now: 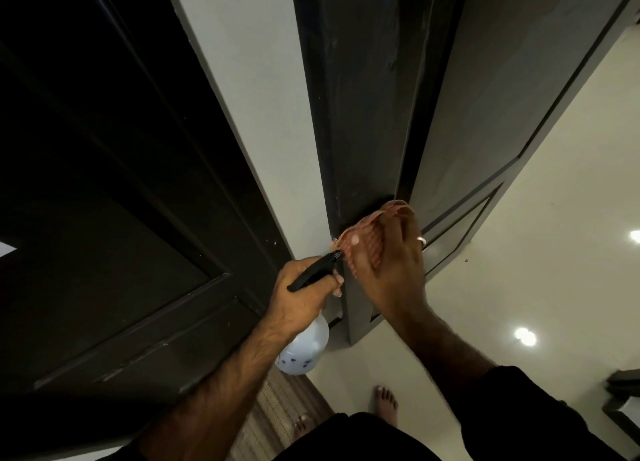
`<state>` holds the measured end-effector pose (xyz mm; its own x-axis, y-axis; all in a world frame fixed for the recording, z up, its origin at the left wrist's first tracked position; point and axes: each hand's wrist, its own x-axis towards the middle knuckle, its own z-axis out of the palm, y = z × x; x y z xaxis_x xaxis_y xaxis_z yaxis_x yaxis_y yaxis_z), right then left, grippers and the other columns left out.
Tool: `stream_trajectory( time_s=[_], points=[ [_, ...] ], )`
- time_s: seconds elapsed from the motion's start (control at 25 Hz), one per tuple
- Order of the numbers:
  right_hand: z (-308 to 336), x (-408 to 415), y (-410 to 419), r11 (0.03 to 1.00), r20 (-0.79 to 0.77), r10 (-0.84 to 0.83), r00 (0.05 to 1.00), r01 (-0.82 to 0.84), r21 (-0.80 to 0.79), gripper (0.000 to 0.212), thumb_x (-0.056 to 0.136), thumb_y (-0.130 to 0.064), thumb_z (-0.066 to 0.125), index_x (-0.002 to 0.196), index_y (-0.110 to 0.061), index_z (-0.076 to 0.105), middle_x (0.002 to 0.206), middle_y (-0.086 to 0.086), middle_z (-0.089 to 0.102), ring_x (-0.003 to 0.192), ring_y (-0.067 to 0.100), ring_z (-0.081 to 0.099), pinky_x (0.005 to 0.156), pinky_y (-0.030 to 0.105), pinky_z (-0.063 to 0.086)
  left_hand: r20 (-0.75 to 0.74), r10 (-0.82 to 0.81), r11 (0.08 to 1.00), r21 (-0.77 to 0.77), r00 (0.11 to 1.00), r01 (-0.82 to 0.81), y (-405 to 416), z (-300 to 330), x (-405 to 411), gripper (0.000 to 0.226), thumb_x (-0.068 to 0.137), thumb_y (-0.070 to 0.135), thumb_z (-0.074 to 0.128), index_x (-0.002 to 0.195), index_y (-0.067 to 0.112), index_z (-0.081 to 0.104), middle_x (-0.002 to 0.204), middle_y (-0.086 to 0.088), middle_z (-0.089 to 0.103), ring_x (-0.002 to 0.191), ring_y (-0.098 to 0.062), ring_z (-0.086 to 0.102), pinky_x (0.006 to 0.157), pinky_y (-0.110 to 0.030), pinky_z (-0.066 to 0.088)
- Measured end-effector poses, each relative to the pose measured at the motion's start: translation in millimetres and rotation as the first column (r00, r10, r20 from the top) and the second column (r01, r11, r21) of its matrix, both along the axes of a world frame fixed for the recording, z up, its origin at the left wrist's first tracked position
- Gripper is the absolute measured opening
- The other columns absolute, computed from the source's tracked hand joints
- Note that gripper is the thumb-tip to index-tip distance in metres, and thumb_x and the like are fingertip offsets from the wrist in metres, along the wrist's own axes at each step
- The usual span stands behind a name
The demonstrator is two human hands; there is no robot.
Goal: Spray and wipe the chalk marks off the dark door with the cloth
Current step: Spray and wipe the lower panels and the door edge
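Observation:
The dark door (367, 96) stands edge-on in front of me, with faint pale smears on its upper face. My right hand (394, 263) holds a pink striped cloth (367, 232) against the door's lower edge, thumb over the cloth. My left hand (301, 297) grips the black trigger head of a spray bottle (304, 346), whose pale translucent body hangs below my fist. The nozzle points at the cloth, almost touching it.
A second dark panelled door (114, 200) fills the left. A white wall strip (249, 89) separates the two doors. Glossy white floor (536, 218) lies to the right, a striped mat (280, 412) and my bare feet (384, 405) below. Dark furniture (623, 394) sits at the right edge.

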<state>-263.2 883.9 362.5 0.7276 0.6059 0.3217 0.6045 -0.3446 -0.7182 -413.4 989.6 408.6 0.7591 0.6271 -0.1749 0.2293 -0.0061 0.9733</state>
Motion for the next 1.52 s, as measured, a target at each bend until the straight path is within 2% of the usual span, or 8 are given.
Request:
stream_trajectory(
  time_s=[0.28,0.4,0.64,0.84,1.0,1.08,1.24,1.52],
  points=[
    [-19.3,67.7,-22.0,0.940,0.685,0.338,0.646,-0.266,-0.214,0.061,0.086,-0.038,0.082,0.137,-0.017,0.055,0.143,0.019,0.045,0.127,0.043,0.054,0.091,0.054,0.061,0.009,0.024,1.000,0.001,1.000,-0.024,3.6,-1.0,-0.5,0.025,0.082,0.021,0.070,0.083,-0.003,0.072,0.075,-0.031,0.067,0.044,-0.022,0.047,0.047,-0.025,0.038],
    [-21.8,20.9,-6.3,0.974,-0.023,0.091,0.996,-0.084,0.209,0.062,0.089,-0.055,0.073,0.134,-0.017,0.055,0.135,0.006,0.057,0.118,0.022,0.063,0.090,0.043,0.063,0.000,0.014,0.998,0.063,1.000,-0.014,0.5,-2.6,1.6,0.030,0.083,0.021,0.069,0.075,-0.007,0.065,0.064,-0.030,0.058,0.046,-0.022,0.047,0.049,-0.028,0.039],
    [33.8,5.5,7.7,0.828,-0.958,0.243,0.150,0.482,0.285,0.038,0.109,-0.047,0.053,0.122,-0.016,0.072,0.114,0.009,0.079,0.107,0.029,0.076,0.085,0.040,0.060,0.214,0.130,0.949,0.257,0.968,-0.184,-7.2,8.3,9.9,0.035,0.092,0.031,0.070,0.078,-0.001,0.067,0.063,-0.025,0.057,0.052,-0.045,0.052,0.048,-0.046,0.046],
    [10.9,2.8,7.2,0.999,-0.040,-0.042,0.998,0.041,-0.018,0.061,0.094,-0.050,0.072,0.144,-0.023,0.052,0.144,0.008,0.054,0.124,0.030,0.059,0.100,0.052,0.056,0.247,0.179,0.949,0.213,0.952,-0.234,-2.3,27.0,19.7,0.019,0.094,0.017,0.070,0.078,0.007,0.071,0.066,-0.019,0.064,0.050,-0.025,0.057,0.049,-0.035,0.048],
    [4.5,36.3,-10.1,0.900,0.660,0.436,0.612,-0.316,-0.301,0.058,0.091,-0.057,0.065,0.139,-0.025,0.062,0.143,0.015,0.053,0.129,0.039,0.053,0.105,0.066,0.049,0.241,0.220,0.961,0.112,0.945,-0.252,5.2,25.9,10.6,0.013,0.092,0.011,0.070,0.082,0.005,0.073,0.071,-0.025,0.065,0.049,-0.017,0.056,0.050,-0.026,0.048],
    [3.2,64.5,-20.7,0.825,0.694,0.563,0.448,-0.354,-0.441,0.059,0.089,-0.052,0.074,0.139,-0.022,0.062,0.142,0.016,0.056,0.132,0.040,0.051,0.107,0.064,0.048,0.226,0.200,0.965,0.122,0.953,-0.232,4.6,25.1,6.5,0.014,0.095,0.007,0.070,0.082,0.002,0.072,0.072,-0.026,0.065,0.049,-0.020,0.054,0.048,-0.027,0.047],
    [-8.0,45.0,-10.3,0.975,-0.056,0.209,0.976,-0.204,0.086,0.071,0.087,-0.065,0.073,0.137,-0.019,0.051,0.141,0.008,0.050,0.126,0.029,0.057,0.098,0.043,0.058,0.184,0.260,0.960,0.056,0.948,-0.274,-2.6,29.0,6.5,0.044,0.098,-0.002,0.068,0.075,0.033,0.079,0.067,-0.012,0.066,0.048,-0.014,0.052,0.049,-0.025,0.049],
    [29.6,5.7,-6.6,0.816,-0.875,0.460,-0.150,0.461,0.350,0.057,0.102,-0.056,0.061,0.134,-0.010,0.069,0.104,0.014,0.077,0.084,0.025,0.077,0.071,0.035,0.063,0.159,0.207,0.969,0.101,0.965,-0.225,0.9,21.0,4.4,0.014,0.097,0.002,0.069,0.084,0.000,0.071,0.075,-0.025,0.066,0.051,-0.021,0.053,0.049,-0.028,0.047]
  ],
)
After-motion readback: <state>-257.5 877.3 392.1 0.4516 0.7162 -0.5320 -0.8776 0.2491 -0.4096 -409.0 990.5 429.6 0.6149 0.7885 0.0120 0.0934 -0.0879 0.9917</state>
